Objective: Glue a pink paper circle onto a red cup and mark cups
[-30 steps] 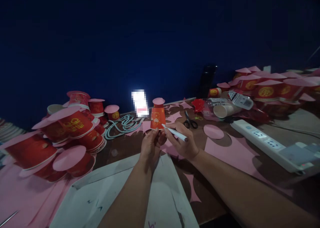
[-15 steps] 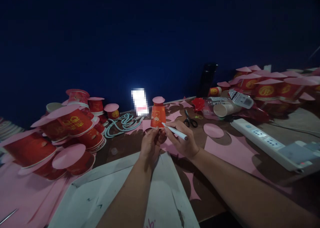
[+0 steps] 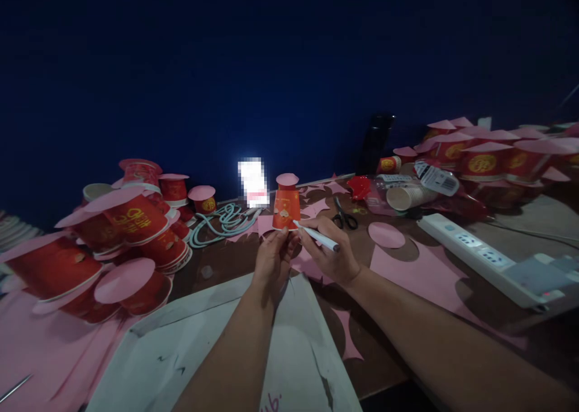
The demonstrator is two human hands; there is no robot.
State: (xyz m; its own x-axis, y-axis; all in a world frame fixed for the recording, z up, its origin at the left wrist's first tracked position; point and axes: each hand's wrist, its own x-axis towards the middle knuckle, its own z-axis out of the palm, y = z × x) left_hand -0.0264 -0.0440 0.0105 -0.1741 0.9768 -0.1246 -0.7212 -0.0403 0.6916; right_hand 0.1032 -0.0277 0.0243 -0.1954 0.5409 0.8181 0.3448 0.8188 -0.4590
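Note:
An upside-down red paper cup with gold print stands in the middle; a pink paper disc tops what is stacked on or just behind it. My left hand is closed on the cup's near rim, thumb on the outside and the other fingers curled. Between the fingers of my right hand is a white marker pen. Its tip points left and meets the cup's lower side, close to the rim. Beneath my wrists lies a white board or flat box with some pen marks.
Piles of red cups with pink discs rise at left and far right. Black scissors, a loose pink disc, a bag of cups and a power strip lie on the right. A pale blue cable is coiled beside a bright blurred screen.
Almost nothing differs. The pen tip still touches the cup low down, and both hands keep their hold; the view has shifted very slightly.

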